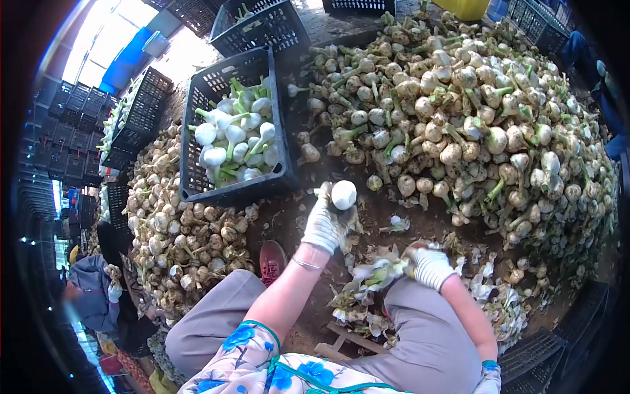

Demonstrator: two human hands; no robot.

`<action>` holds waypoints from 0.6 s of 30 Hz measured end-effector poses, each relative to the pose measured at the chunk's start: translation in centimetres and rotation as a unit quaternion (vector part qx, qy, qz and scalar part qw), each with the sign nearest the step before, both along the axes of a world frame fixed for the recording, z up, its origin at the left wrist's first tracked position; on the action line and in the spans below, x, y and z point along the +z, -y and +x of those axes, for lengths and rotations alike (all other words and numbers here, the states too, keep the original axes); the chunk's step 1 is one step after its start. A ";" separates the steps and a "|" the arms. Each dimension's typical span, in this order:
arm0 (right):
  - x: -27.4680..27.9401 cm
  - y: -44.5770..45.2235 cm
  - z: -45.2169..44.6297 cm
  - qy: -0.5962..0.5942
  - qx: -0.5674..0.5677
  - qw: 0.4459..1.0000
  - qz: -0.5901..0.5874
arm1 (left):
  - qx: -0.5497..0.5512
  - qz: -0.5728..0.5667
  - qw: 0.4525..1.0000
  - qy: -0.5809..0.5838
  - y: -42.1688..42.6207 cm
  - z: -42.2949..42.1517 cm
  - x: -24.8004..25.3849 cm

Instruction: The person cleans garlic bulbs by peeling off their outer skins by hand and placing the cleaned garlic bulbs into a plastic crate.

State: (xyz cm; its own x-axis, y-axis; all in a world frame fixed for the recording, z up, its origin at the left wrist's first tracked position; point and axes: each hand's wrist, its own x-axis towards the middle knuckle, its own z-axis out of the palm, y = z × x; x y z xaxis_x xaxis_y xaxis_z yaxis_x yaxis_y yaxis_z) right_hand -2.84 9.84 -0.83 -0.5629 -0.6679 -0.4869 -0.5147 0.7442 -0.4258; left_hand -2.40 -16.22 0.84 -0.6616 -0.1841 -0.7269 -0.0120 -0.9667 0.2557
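Note:
My left hand (326,220), in a white striped glove, is closed round a clean white garlic bulb (344,195). The bulb sits at the fingertips, just right of the crate's near corner. Beside my right knee, my right hand (431,266), also gloved, has its fingers curled at a bunch of loose garlic skins (382,271). Its fingertips partly hide where they meet the skins. A black plastic crate (237,192) ahead on the left contains several white bulbs (234,133) with green stems.
A big heap of unpeeled garlic (453,111) fills the right side. Another pile (190,243) lies left of my legs. Peelings (489,299) litter the ground by my right knee. More crates (259,29) stand behind, and another person (95,292) sits at far left.

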 end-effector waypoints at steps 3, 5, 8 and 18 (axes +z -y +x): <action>0.3 0.7 -2.5 0.045 -0.168 0.984 -0.030 | -0.016 -0.028 0.998 -0.061 2.9 -0.4 5.1; 0.6 1.9 -4.4 -0.065 -0.217 0.973 -0.032 | 0.132 -0.097 0.968 -0.191 5.4 -0.9 7.9; -0.4 3.6 -6.6 -0.137 -0.194 0.963 -0.129 | 0.194 -0.060 0.961 -0.186 7.7 -0.3 8.7; -7.8 7.4 -11.1 -0.236 -0.195 0.948 -0.093 | -0.226 -0.008 0.973 0.044 0.9 4.1 -0.9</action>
State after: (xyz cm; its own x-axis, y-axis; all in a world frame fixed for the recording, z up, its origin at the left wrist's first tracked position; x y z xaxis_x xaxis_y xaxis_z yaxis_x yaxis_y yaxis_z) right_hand -13.90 2.44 -8.62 -0.9101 -0.4142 -0.0144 -0.3818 0.8514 -0.3596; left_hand 1.75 -17.13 -0.03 -0.6135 0.0996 -0.7834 -0.4581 -0.8530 0.2503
